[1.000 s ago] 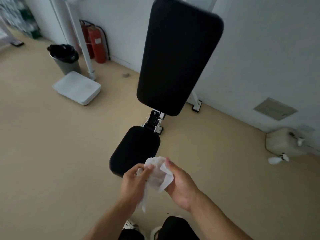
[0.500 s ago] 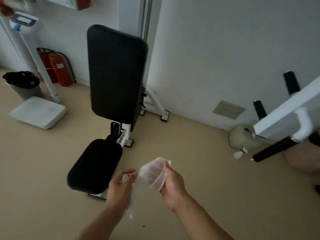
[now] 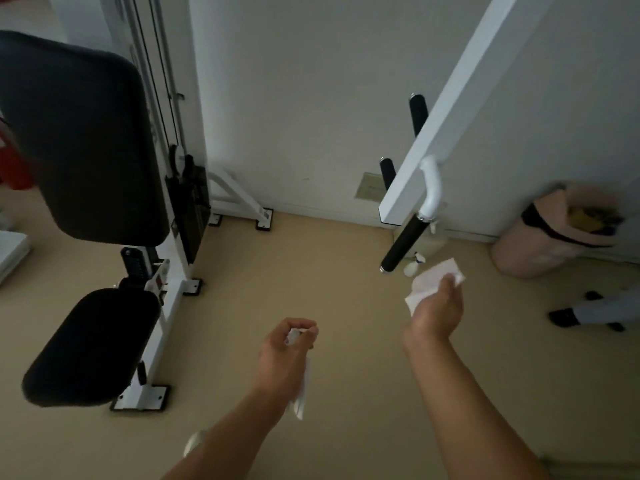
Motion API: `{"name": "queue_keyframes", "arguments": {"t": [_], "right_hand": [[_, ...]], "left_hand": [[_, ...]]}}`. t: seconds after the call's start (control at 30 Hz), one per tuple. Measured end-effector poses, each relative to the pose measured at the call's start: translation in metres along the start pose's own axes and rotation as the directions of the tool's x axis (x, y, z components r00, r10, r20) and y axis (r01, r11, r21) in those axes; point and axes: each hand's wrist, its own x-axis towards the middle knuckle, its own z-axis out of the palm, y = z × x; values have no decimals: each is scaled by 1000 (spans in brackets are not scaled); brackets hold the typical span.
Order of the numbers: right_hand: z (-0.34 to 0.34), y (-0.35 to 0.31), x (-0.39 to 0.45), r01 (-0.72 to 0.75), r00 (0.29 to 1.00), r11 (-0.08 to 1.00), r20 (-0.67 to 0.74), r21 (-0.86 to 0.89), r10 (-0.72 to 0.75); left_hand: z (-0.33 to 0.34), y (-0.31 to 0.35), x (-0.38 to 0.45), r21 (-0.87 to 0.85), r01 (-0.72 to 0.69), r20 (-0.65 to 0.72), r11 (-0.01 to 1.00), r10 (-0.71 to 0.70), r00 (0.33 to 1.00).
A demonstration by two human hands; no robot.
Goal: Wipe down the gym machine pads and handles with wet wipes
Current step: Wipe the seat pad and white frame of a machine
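A person's right hand is gripping a crumpled white wet wipe near the black foam-covered machine handle.
Left hand is clutching a second white wipe, dangling loosely; it may be slipping to the floor.

Back pad cut off at left edge; red object behind it mostly hidden. Pink bin at right blurred, contents unreadable. Left hand hides most of its crumpled wipe. Shoe cropped at right edge.
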Motion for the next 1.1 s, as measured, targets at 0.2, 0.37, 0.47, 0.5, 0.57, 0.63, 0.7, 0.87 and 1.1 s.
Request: {"name": "queue_keyframes", "arguments": {"t": [0.2, 0.37, 0.47, 0.5, 0.57, 0.63, 0.7, 0.87, 1.1], "right_hand": [[53, -40, 37, 162, 947, 985, 292, -62, -137], [51, -33, 40, 248, 925, 968, 290, 22, -244], [50, -15, 54, 423, 844, 901, 406, -101, -350], [52, -7, 60, 464, 817, 871, 459, -162, -350], [54, 3, 73, 513, 775, 826, 539, -231, -330], [56, 17, 85, 585, 732, 747, 601, -315, -320], [55, 29, 94, 615, 698, 703, 662, -358, -273], [59, 10, 104, 623, 607, 771, 705, -135, -367], [41, 40, 131, 629, 496, 756, 842, -182, -211]], "left_hand": [[48, 43, 39, 35, -22, 65, 999, 19, 998], [80, 93, 79, 23, -108, 107, 994, 105, 989], [91, 120, 99, 44, -162, 138, 986, 154, 978], [95, 129, 102, 54, -185, 147, 981, 176, 973], [103, 143, 108, 85, -246, 175, 966, 228, 958], [115, 155, 114, 150, -298, 212, 943, 263, 941], [128, 164, 117, 203, -317, 241, 926, 266, 933], [161, 177, 123, 313, -362, 186, 878, 317, 930], [190, 195, 117, 389, -286, 32, 876, 298, 954]]}}
